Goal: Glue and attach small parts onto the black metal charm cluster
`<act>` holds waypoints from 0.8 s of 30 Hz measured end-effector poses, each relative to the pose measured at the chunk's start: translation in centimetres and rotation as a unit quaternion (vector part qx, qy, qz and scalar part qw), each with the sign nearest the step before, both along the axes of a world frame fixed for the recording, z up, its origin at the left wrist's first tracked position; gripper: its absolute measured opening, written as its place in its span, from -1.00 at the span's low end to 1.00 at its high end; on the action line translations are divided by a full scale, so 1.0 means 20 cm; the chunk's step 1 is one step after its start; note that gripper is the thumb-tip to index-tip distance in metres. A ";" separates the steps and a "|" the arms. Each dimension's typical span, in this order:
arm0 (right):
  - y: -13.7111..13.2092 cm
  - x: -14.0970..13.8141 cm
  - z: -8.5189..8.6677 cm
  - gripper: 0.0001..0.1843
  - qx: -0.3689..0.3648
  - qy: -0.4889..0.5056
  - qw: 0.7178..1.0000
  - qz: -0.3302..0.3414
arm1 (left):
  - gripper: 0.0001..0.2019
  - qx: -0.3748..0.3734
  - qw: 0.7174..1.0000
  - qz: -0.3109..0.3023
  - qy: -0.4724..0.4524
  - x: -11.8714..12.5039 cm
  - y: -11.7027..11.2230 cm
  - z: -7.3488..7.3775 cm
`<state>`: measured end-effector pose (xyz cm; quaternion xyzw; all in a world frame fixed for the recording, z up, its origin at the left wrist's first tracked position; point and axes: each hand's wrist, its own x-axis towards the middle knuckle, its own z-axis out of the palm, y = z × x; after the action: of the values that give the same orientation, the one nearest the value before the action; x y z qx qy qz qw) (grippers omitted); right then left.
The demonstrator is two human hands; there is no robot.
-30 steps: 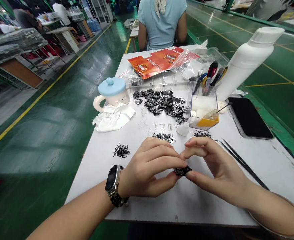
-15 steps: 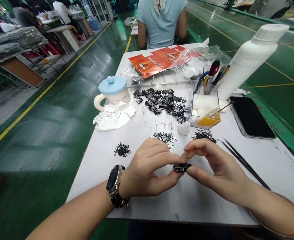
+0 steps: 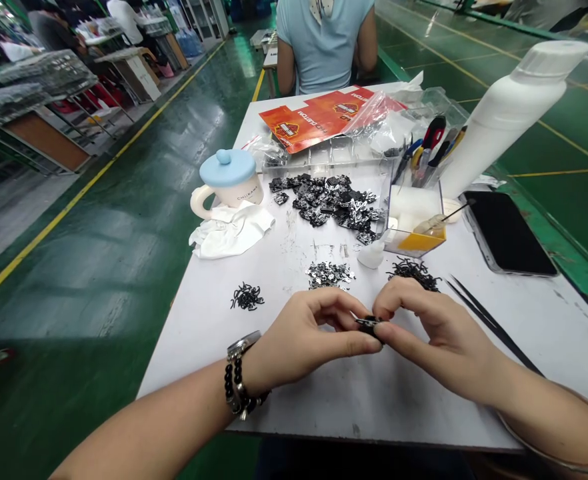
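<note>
My left hand [image 3: 307, 340] and my right hand [image 3: 431, 333] meet over the near middle of the white table [image 3: 214, 333]. Both pinch one small black metal part [image 3: 369, 325] between thumbs and fingertips, just above the tabletop. A small heap of shiny parts [image 3: 329, 274] lies right behind my hands. A heap of thin black clips [image 3: 414, 270] sits behind my right hand. A smaller clump of black clips [image 3: 247, 296] lies to the left. A large pile of black badge-like parts [image 3: 331, 199] covers the table's middle.
Black tweezers [image 3: 489, 323] lie at the right, beside a dark phone [image 3: 507, 232]. A clear box [image 3: 414, 223], a tool holder [image 3: 427, 157], a tall white bottle [image 3: 509, 110], a lidded mug [image 3: 229, 183], a white cloth [image 3: 229, 230] and orange packaging [image 3: 319, 113] stand farther back. A person in a light blue shirt [image 3: 324, 40] sits beyond.
My hands drew slightly closer together and turned the small part between the fingertips; my left wrist rolled, so the watch face turned away. The view shifted a little.
</note>
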<state>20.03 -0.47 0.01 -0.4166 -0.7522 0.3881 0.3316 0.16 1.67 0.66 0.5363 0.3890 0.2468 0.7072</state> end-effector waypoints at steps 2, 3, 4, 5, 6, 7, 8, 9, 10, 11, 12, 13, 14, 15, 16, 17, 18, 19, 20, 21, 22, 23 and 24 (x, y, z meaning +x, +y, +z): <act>0.00 0.00 0.00 -0.84 -0.045 0.007 0.999 -0.015 | -0.77 -0.057 0.998 0.007 -0.016 0.00 0.00 -0.01; 0.00 0.00 0.00 -0.82 -0.068 0.011 0.997 -0.022 | -0.79 -0.076 0.997 0.011 -0.025 0.00 0.00 -0.01; 0.00 -0.01 0.00 -0.81 -0.089 0.015 0.996 -0.029 | -0.81 -0.089 0.995 0.015 -0.033 0.01 0.00 -0.01; -0.01 -0.01 0.00 -0.80 -0.106 0.018 0.994 -0.035 | -0.83 -0.097 0.994 0.019 -0.039 0.01 0.00 -0.02; -0.01 -0.02 0.00 -0.80 -0.119 0.018 0.992 -0.042 | -0.85 -0.101 0.994 0.023 -0.042 0.01 0.00 -0.02; -0.01 -0.02 0.01 -0.79 -0.128 0.018 0.990 -0.048 | -0.86 -0.105 0.993 0.027 -0.043 0.01 0.00 -0.02; -0.01 -0.03 0.01 -0.78 -0.136 0.016 0.989 -0.053 | -0.87 -0.110 0.993 0.032 -0.043 0.01 0.00 -0.02; -0.01 -0.03 0.01 -0.78 -0.142 0.012 0.988 -0.056 | -0.87 -0.116 0.992 0.038 -0.044 0.01 0.00 -0.03; -0.01 -0.04 0.01 -0.77 -0.147 0.009 0.987 -0.058 | -0.87 -0.124 0.990 0.046 -0.044 0.01 0.00 -0.03; -0.01 -0.04 0.01 -0.77 -0.151 0.005 0.987 -0.058 | -0.86 -0.133 0.989 0.054 -0.044 0.01 0.00 -0.03; -0.01 -0.05 0.01 -0.76 -0.153 0.001 0.987 -0.057 | -0.85 -0.144 0.987 0.060 -0.044 0.01 0.00 -0.03; -0.01 -0.05 0.01 -0.76 -0.154 -0.002 0.987 -0.053 | -0.85 -0.155 0.985 0.064 -0.044 0.02 0.00 -0.03; 0.00 -0.05 0.00 -0.75 -0.151 -0.005 0.987 -0.048 | -0.84 -0.164 0.983 0.067 -0.045 0.02 0.00 -0.03; 0.00 -0.04 0.00 -0.74 -0.145 -0.008 0.988 -0.044 | -0.83 -0.173 0.981 0.069 -0.045 0.02 0.00 -0.04; 0.01 -0.04 0.00 -0.72 -0.136 -0.011 0.990 -0.046 | -0.83 -0.181 0.980 0.072 -0.047 0.02 0.00 -0.04; 0.02 -0.03 -0.01 -0.72 -0.124 -0.015 0.990 -0.060 | -0.81 -0.187 0.978 0.076 -0.047 0.02 0.00 -0.03; 0.03 -0.02 -0.02 -0.73 -0.105 -0.019 0.990 -0.089 | -0.80 -0.191 0.977 0.080 -0.046 0.03 0.00 -0.03; 0.04 0.00 -0.03 -0.74 -0.082 -0.026 0.988 -0.130 | -0.79 -0.194 0.976 0.085 -0.041 0.03 0.00 -0.03; 0.05 0.01 -0.05 -0.77 -0.055 -0.036 0.982 -0.176 | -0.78 -0.196 0.976 0.088 -0.034 0.03 0.00 -0.03; 0.07 0.02 -0.06 -0.77 -0.027 -0.052 0.974 -0.220 | -0.78 -0.199 0.975 0.091 -0.027 0.03 0.00 -0.03; 0.08 0.03 -0.07 -0.75 -0.002 -0.073 0.964 -0.256 | -0.77 -0.201 0.975 0.093 -0.020 0.03 0.00 -0.02; 0.10 0.04 -0.08 -0.70 0.015 -0.100 0.955 -0.279 | -0.77 -0.204 0.974 0.095 -0.014 0.04 0.00 -0.02; 0.12 0.04 -0.09 -0.65 0.023 -0.130 0.947 -0.292 | -0.77 -0.207 0.974 0.095 -0.009 0.04 0.00 -0.02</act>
<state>20.90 1.83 -1.85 -0.6569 -0.6431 0.1996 0.3393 0.94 1.58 0.18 0.3364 0.4745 0.2318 0.7797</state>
